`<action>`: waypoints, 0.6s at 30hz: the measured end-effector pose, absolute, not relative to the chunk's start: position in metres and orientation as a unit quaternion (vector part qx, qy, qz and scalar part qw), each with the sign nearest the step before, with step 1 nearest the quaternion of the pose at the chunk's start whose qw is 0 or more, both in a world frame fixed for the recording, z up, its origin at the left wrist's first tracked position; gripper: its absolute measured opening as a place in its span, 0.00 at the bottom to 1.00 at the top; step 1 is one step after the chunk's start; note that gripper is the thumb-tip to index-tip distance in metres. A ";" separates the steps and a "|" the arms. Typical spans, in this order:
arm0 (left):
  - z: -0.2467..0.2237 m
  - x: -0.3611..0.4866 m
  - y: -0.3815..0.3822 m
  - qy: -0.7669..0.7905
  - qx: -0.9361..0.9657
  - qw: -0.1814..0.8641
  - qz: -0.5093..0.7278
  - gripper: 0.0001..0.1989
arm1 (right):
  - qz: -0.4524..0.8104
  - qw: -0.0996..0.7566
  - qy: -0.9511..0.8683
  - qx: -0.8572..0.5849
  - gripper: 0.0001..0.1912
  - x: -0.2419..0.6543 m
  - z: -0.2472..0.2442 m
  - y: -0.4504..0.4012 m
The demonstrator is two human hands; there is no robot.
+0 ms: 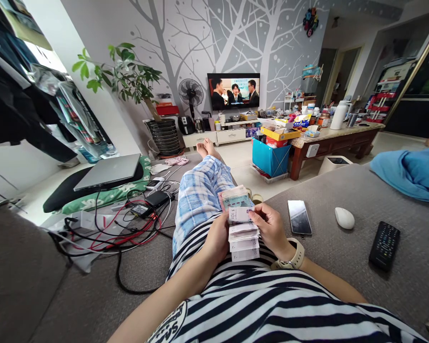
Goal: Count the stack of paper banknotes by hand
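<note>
My left hand [218, 234] is closed on the left edge of a bundle of small printed paper slips [243, 233], pale with purple print, that look like banknotes. They fan out in overlapping rows down over my striped shirt. With thumb and fingers, my right hand [270, 227] pinches the upper right corner of the top slip [239, 214]. Just beyond lies another stack of slips [234, 199], teal and pink, on my lap against the checked trousers [200, 186]. A pale watch [296, 255] is on my right wrist.
Right of me on the grey sofa lie a phone [299, 217], a white mouse [344, 218] and a black remote control [384, 246]. To the left are tangled cables [143, 224] and a laptop [107, 171] on a cushion. A cluttered table [329, 138] stands ahead right.
</note>
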State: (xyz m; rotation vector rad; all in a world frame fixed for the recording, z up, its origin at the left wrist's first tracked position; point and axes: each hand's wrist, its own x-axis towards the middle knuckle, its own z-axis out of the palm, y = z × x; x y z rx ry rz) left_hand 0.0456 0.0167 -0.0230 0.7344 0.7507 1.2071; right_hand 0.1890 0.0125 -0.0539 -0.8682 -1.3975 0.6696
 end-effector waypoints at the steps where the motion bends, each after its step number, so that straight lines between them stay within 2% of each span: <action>1: -0.023 0.046 0.017 0.337 0.329 0.696 0.542 0.13 | 0.294 0.630 -0.610 -0.380 0.12 0.189 -0.054 0.013; 18: -0.025 0.046 0.017 0.326 0.336 0.693 0.549 0.12 | 0.313 0.638 -0.606 -0.357 0.13 0.190 -0.058 0.012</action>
